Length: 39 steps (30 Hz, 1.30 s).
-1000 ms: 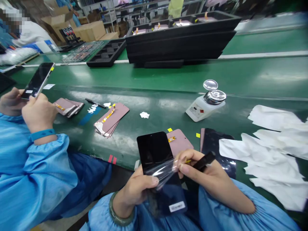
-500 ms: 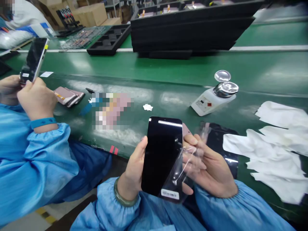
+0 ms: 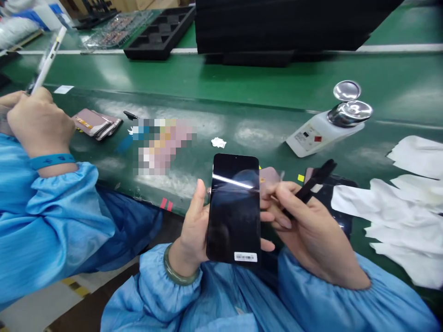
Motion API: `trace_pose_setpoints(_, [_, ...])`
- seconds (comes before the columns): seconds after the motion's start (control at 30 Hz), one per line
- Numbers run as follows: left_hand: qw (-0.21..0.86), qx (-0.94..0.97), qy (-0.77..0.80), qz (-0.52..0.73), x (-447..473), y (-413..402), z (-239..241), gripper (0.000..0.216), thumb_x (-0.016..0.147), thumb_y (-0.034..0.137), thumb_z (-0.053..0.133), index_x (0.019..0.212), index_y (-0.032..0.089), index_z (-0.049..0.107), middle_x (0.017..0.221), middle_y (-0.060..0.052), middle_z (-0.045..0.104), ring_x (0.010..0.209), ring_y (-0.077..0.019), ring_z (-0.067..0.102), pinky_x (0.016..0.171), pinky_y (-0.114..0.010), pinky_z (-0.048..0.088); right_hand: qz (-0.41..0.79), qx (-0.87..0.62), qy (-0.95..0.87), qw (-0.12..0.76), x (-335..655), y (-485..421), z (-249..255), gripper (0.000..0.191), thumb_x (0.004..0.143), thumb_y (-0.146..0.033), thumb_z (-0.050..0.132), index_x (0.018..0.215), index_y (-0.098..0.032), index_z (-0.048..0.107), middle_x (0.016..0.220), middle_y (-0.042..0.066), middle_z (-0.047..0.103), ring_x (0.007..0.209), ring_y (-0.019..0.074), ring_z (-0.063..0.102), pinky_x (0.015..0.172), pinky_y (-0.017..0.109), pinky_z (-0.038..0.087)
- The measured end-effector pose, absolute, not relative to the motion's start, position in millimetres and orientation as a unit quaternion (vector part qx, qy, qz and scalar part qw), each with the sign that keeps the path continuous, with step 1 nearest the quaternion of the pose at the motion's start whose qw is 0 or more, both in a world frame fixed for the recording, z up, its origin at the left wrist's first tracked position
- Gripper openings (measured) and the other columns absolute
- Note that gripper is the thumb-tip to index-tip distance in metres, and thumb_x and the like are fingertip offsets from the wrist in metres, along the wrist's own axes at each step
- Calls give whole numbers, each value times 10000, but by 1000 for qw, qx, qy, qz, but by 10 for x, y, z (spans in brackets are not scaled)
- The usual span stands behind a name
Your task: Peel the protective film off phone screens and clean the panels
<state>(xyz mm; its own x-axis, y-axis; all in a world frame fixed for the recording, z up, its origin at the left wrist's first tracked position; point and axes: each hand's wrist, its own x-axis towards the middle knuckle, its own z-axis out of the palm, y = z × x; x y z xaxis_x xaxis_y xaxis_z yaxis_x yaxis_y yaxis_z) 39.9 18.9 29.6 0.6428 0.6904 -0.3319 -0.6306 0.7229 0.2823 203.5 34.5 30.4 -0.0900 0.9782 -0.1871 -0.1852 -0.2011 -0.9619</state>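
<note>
My left hand grips a black phone screen panel from its left edge, holding it upright over my lap; a white barcode label sits at its bottom. My right hand is closed on black tweezers and its fingertips touch the panel's right edge, where a clear film lies across the upper glass. A pink panel back and a dark panel lie on the green belt just behind my hands.
A co-worker's hands at left hold another phone panel edge-on. Stacked pink panels, a white dispenser with a metal cup, white cloths, black trays and a stack of trays are on the belt.
The loose clear film that hung off the panel now lies at the upper glass. My right hand has come in to the panel's right edge with the tweezers raised. The camera tilted down.
</note>
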Motion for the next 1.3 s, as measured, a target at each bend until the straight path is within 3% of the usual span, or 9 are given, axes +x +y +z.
trace_pose_setpoints(0.13, [879, 121, 253, 386, 383, 142, 283, 488, 660, 315, 722, 1118, 158, 662, 1023, -81, 736, 928, -298, 697, 834, -444, 538, 358, -522, -616, 468, 1971, 363, 424, 106, 857, -313, 636, 808, -236, 690, 872, 39, 675, 748, 170, 656, 631, 285, 571])
trace_pose_setpoints(0.23, [875, 146, 278, 369, 365, 104, 241, 436, 571, 33, 637, 995, 125, 677, 840, -66, 745, 843, -280, 719, 781, -398, 563, 285, -495, -705, 420, 1860, 491, 614, 113, 859, -255, 617, 800, -231, 710, 718, 4, 693, 627, 145, 640, 596, 273, 546])
trace_pose_setpoints(0.47, [855, 159, 297, 395, 331, 116, 201, 264, 588, 49, 607, 834, 114, 676, 719, -61, 727, 766, -290, 724, 710, -422, 588, 557, -472, -619, 290, 1601, 1003, 854, 257, 841, -218, 595, 611, -124, 664, 554, -13, 661, 438, 57, 550, 415, 149, 415])
trace_pose_setpoints(0.63, [837, 165, 308, 421, 288, 142, 245, 356, 618, 47, 559, 939, 140, 682, 739, -36, 732, 714, -234, 713, 676, -366, 580, 310, -525, -655, 446, 1813, 723, 750, 96, 851, -242, 603, 893, -192, 673, 758, 1, 724, 678, 147, 687, 571, 226, 531])
trace_pose_setpoints(0.8, [845, 189, 307, 394, 306, 42, 228, 479, 531, 93, 512, 965, 135, 712, 794, -50, 745, 686, -195, 693, 651, -281, 536, 182, -257, -834, 452, 2103, 167, 418, 220, 893, -227, 556, 1100, -205, 628, 953, 23, 764, 625, 132, 709, 502, 234, 530])
trace_pose_setpoints(1.0, [827, 301, 357, 315, 195, 55, 389, 431, 732, 255, 583, 1131, 130, 688, 1062, -128, 707, 822, -245, 680, 765, -343, 512, 89, -514, -696, 494, 2447, 210, 89, 246, 917, -250, 530, 1129, -240, 654, 1018, 73, 743, 819, 225, 730, 666, 311, 585])
trace_pose_setpoints(1.1, [577, 470, 534, 401, 61, 221, 490, 601, 843, 362, 575, 1408, 203, 442, 1186, -110, 618, 1001, -227, 600, 929, -345, 429, 116, -525, -660, 525, 2509, 216, 74, 180, 920, -257, 521, 1013, -230, 673, 958, 63, 748, 845, 218, 723, 740, 311, 584])
trace_pose_setpoints(1.2, [299, 622, 619, 374, -11, 373, 479, 1050, 811, 250, 620, 1495, 216, -176, 1358, -138, 459, 1251, -247, 441, 1090, -436, 253, 149, -490, -698, 501, 2461, 206, 83, 112, 897, -220, 554, 927, -223, 662, 882, 45, 752, 767, 187, 727, 696, 262, 589])
trace_pose_setpoints(1.3, [196, 700, 617, 301, 18, 413, 381, 1106, 808, 229, 618, 1452, 227, -280, 1404, -170, 433, 1279, -285, 435, 1060, -490, 267, 184, -463, -719, 484, 2391, 222, 75, 98, 891, -190, 559, 913, -220, 650, 860, 37, 748, 723, 174, 722, 656, 244, 588])
